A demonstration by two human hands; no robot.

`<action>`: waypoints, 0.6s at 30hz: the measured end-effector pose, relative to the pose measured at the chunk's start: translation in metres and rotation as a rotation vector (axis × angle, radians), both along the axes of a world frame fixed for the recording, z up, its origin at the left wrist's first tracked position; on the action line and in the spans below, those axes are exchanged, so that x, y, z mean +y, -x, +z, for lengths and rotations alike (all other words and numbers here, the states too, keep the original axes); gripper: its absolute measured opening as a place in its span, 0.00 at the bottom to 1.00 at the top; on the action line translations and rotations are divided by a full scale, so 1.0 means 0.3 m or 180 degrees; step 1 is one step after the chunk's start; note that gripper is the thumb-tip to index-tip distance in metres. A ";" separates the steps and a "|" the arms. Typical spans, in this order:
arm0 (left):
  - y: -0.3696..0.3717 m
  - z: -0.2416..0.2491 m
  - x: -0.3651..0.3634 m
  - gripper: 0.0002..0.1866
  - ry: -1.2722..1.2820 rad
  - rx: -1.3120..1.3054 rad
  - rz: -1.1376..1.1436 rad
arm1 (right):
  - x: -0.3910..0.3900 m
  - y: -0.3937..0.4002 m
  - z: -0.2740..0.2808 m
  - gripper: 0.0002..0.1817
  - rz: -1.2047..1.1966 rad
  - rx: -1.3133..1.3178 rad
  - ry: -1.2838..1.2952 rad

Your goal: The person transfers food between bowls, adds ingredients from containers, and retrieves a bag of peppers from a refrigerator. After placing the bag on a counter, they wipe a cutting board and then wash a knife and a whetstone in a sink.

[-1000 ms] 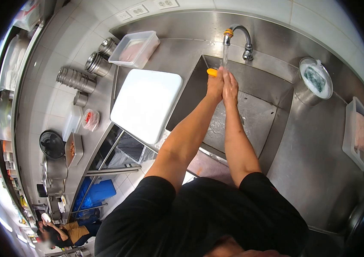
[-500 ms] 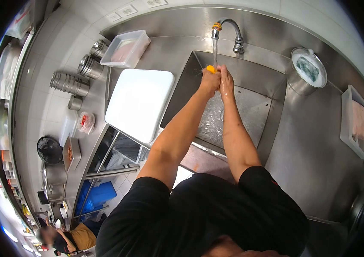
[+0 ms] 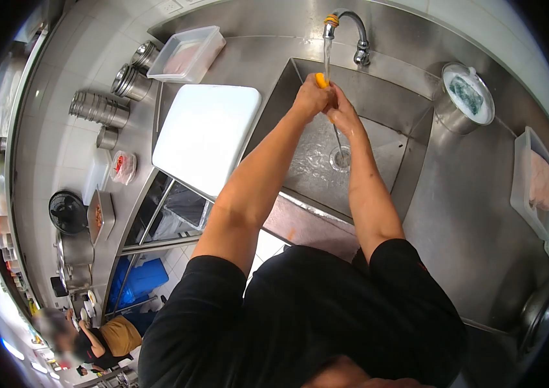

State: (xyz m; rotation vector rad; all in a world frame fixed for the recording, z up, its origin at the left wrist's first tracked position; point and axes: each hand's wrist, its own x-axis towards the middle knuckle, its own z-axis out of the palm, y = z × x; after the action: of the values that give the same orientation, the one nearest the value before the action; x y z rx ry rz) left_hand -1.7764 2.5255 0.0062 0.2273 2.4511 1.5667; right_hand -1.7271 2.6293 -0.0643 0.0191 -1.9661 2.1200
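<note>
Under the running faucet (image 3: 330, 29), my left hand (image 3: 312, 100) is closed around a small yellow-orange object (image 3: 321, 80), whose top end sticks out above the fist. Its kind is hidden by my fingers. Pressed against the left hand from the right side is my right hand (image 3: 344, 116), its fingers curled in; what lies inside them does not show. Water runs over both hands into the steel sink (image 3: 306, 168), and a thin stream falls toward the round drain (image 3: 340, 158).
A white cutting board (image 3: 208, 136) lies left of the sink, with a plastic container (image 3: 187, 55) behind it. On the right stand a steel pot (image 3: 458, 119) with suds and a green scouring pad (image 3: 466, 95), and a tray (image 3: 521, 187) of pale pink food. Another person (image 3: 103, 339) stands far left.
Both hands have shifted slightly left and tilted, still together under the water. The drain now shows beneath them. My view has tipped a little downward.
</note>
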 end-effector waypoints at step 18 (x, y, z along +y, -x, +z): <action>-0.039 0.102 0.038 0.36 0.0525 0.0215 0.0590 | 0.060 0.034 0.168 0.18 0.0065 -0.0889 -0.2027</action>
State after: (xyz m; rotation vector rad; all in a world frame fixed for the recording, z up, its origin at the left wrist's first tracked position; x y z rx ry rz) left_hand -1.7647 2.5368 0.0367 0.0256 2.7050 1.4351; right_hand -1.7372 2.6473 -0.0140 -0.1484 -2.7317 1.4793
